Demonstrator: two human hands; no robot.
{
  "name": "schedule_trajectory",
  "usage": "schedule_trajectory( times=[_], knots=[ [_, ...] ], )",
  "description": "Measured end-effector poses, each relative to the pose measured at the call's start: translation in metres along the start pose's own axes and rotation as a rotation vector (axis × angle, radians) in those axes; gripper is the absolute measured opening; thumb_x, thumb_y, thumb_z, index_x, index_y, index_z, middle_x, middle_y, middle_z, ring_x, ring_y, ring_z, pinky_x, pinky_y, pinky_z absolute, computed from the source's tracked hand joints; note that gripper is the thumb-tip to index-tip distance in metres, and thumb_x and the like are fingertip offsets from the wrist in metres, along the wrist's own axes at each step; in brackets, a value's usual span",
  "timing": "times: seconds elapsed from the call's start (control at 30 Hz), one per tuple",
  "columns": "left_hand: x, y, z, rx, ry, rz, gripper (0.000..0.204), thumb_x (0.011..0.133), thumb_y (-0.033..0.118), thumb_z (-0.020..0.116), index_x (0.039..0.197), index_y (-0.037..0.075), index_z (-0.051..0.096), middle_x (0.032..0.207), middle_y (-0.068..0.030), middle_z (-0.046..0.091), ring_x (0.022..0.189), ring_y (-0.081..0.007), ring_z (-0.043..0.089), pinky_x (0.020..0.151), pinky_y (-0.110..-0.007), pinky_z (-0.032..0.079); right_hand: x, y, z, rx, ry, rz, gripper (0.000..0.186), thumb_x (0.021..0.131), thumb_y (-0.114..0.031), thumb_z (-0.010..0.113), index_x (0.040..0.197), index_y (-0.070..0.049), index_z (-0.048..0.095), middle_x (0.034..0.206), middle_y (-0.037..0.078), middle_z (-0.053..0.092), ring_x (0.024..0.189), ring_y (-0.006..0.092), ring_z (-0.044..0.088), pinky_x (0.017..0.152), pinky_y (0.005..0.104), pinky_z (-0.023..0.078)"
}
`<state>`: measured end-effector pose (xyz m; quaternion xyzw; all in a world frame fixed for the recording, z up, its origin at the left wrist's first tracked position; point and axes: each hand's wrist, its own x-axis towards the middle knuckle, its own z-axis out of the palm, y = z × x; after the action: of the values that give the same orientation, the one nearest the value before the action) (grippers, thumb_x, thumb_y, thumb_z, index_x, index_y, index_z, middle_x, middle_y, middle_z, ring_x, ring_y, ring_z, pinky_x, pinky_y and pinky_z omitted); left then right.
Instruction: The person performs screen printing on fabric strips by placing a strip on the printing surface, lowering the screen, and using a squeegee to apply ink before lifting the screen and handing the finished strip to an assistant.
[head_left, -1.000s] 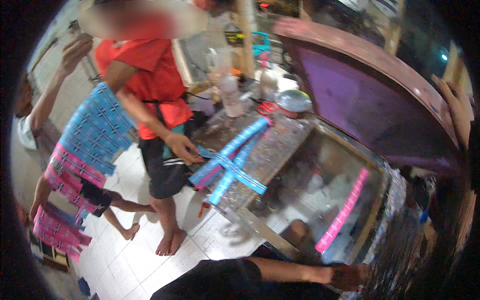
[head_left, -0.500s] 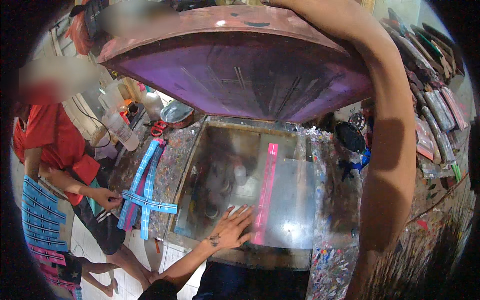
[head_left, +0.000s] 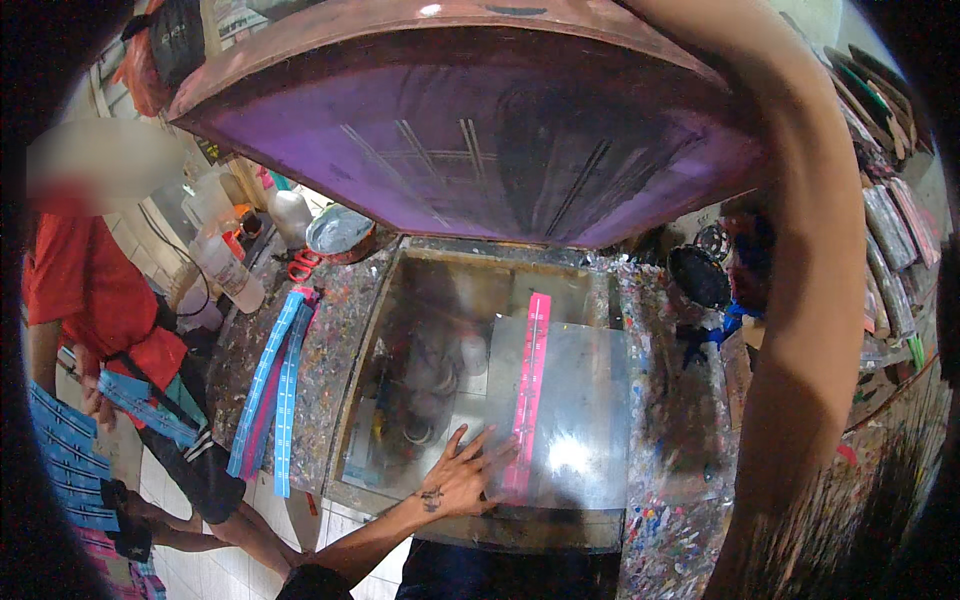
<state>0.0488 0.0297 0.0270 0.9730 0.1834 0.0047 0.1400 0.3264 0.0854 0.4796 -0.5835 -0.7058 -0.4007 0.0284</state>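
My left hand (head_left: pixel 462 476), fingers spread, is over the glass-topped table (head_left: pixel 400 455), its fingertips beside the lower part of a pink printed strip (head_left: pixel 533 380). Whether they touch the strip I cannot tell. The strip lies lengthwise on a clear sheet (head_left: pixel 590 400) on the glass. A wooden-framed printing screen (head_left: pixel 390 150) with purple mesh stands tilted up at the far side. My right forearm (head_left: pixel 815 260) reaches up along the right to the frame's top, and the hand itself is beyond the picture's upper edge.
Blue and pink strips (head_left: pixel 285 400) hang together left of the glass. Red scissors (head_left: pixel 303 264), a tub (head_left: pixel 340 232) and a plastic bottle (head_left: pixel 230 270) stand behind them. A co-worker in a red shirt (head_left: pixel 100 290) holds a blue strip (head_left: pixel 148 408). Paint-stained tools (head_left: pixel 885 230) are piled at right.
The co-worker has carried a short blue strip leftward, off the other strips. The raised screen looks larger in view, and my right hand has left the picture. My left hand stays by the pink strip.
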Motion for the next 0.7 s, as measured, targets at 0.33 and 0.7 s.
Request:
schedule_trajectory(
  times=[0.33,0.7],
  knots=[
    [0.005,-0.006,0.024,-0.006,0.129,0.068,0.075,0.096,0.055,0.057,0.158,0.015,0.043,0.169,-0.0002,0.031,0.158,-0.0286,0.020,0.127,-0.060,0.007,-0.002,0.000,-0.013,0.000,-0.061,0.046,0.041,0.103,-0.016,0.049,0.142,-0.014,0.060,0.112,0.023,0.071,0.106,0.0381,0.069,0.092,0.0451,0.054],
    [0.002,-0.004,0.017,0.006,0.109,0.056,0.073,0.100,0.055,0.053,0.160,0.015,0.040,0.170,-0.0013,0.030,0.159,-0.0291,0.019,0.126,-0.062,0.008,-0.013,-0.026,-0.036,0.120,-0.112,0.128,0.040,0.105,-0.019,0.045,0.143,-0.016,0.060,0.111,0.023,0.070,0.104,0.0367,0.070,0.090,0.0456,0.055]
  ],
)
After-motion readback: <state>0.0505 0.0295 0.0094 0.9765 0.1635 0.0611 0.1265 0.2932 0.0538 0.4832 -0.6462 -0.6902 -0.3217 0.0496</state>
